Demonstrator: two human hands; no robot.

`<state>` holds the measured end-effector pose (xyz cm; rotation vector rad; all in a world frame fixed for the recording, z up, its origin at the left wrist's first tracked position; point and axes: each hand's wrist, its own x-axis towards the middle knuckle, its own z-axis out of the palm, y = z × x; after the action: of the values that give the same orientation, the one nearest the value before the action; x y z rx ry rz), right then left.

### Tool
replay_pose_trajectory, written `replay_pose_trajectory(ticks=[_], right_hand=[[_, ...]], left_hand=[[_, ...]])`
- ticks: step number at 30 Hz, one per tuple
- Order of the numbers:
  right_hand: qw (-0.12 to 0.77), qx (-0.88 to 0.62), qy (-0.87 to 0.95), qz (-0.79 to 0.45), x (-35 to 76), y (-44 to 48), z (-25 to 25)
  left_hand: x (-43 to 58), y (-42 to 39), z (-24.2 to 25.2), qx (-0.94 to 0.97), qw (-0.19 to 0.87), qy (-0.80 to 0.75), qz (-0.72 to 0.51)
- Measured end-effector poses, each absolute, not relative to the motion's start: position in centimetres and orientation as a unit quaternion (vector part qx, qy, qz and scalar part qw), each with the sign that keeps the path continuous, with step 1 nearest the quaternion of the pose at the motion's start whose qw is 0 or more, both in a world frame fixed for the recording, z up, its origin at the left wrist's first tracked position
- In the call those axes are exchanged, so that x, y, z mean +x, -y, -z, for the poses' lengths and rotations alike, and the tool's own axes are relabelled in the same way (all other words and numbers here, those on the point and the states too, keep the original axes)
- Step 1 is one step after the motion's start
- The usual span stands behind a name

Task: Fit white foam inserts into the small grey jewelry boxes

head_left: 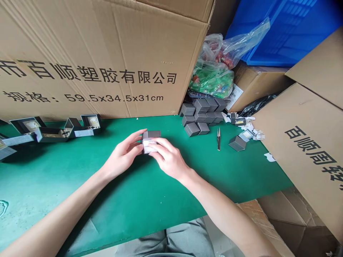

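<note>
A small dark grey gift box [151,134] is between my hands above the middle of the green table. My left hand [128,149] grips its left side, thumb in front and fingers behind. The fingers of my right hand [169,155] press on a white piece [149,145] at the front of the box; whether it is a card or an insert, I cannot make out. Part of the box is hidden behind my fingers. To the right, several closed dark grey boxes [201,117] are stacked in a pile.
Small tweezers or snips [219,139] lie right of the pile, near another box [237,143] and white scraps [259,135]. Several opened boxes [55,134] stand at the left. A large carton [107,43] walls the back; another carton [308,142] borders the right, below a blue crate [284,39].
</note>
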<state>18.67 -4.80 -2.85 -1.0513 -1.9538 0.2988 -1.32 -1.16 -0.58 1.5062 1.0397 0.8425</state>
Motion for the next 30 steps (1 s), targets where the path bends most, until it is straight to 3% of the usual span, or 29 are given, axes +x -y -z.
replay_pose_trajectory(ticks=[5,13,18,23,30], right_hand=[[0.434,-0.416,0.791,-0.113,18.72,4.49,2.82],[0.506,-0.380,0.772,-0.060,18.78,4.08,2.30],[0.547,-0.428,0.704,-0.145,18.77,4.37,2.10],[0.530,-0.479,0.657,-0.240,18.68,4.47,2.17],[0.523,-0.489,0.646,-0.264,18.62,4.47,1.87]], left_hand=[[-0.92,1.36,0.10,0.574,0.596,-0.420,-0.373],[-0.64,1.30,0.40,0.550,0.600,-0.411,-0.411],[-0.63,0.92,0.47,0.514,0.621,-0.398,-0.438],[-0.71,0.86,0.20,0.523,0.619,-0.374,-0.451],[-0.80,0.95,0.67,0.528,0.619,-0.374,-0.445]])
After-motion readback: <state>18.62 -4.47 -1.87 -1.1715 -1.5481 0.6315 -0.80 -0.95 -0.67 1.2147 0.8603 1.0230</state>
